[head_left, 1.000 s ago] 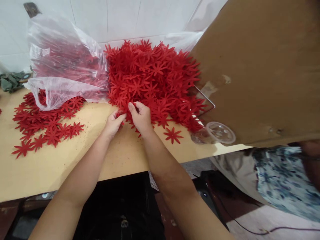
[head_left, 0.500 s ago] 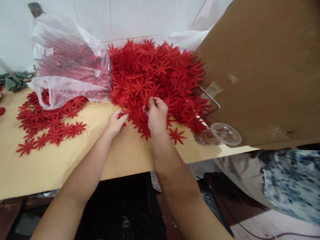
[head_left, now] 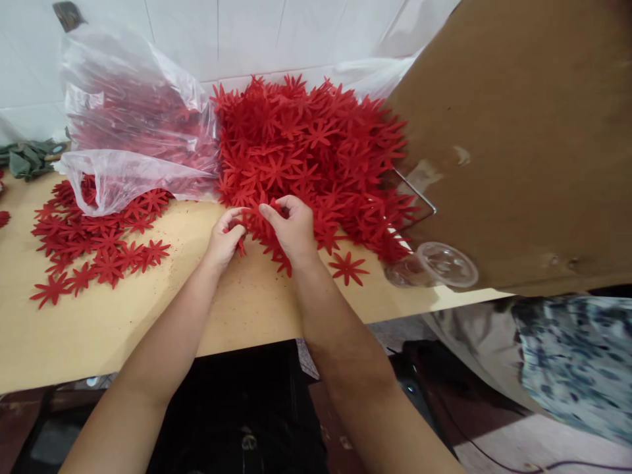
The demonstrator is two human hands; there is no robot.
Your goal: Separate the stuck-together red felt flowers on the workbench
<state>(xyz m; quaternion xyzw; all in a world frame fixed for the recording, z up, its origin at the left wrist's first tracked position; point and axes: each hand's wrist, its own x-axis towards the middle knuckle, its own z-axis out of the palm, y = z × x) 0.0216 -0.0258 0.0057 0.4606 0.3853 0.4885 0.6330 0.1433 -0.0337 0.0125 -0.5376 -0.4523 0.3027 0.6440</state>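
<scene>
My left hand (head_left: pixel 227 238) is closed on a red flower cutout (head_left: pixel 241 245), whose petals poke out below the thumb. Close beside it, my right hand (head_left: pixel 292 227) pinches another red flower cutout (head_left: pixel 263 209) between thumb and fingers. Both hands are at the front edge of a large heap of red flower cutouts (head_left: pixel 316 135), and the held pieces partly blend into it. A single flower cutout (head_left: pixel 348 268) lies on the table (head_left: pixel 241 309), to the right of my right wrist.
A clear plastic bag (head_left: pixel 138 118) of red cutouts lies back left, with a smaller spread of flowers (head_left: pixel 108 257) before it. On the right, a large brown board (head_left: pixel 518 145) leans beside a clear plastic cup (head_left: pixel 447 264) and a bent metal wire (head_left: pixel 417 191). Green cloth (head_left: pixel 29 160) lies far left.
My right hand has moved left, away from the heap and up to my left hand, with a red flower cutout in its fingers. The left hand has shifted slightly.
</scene>
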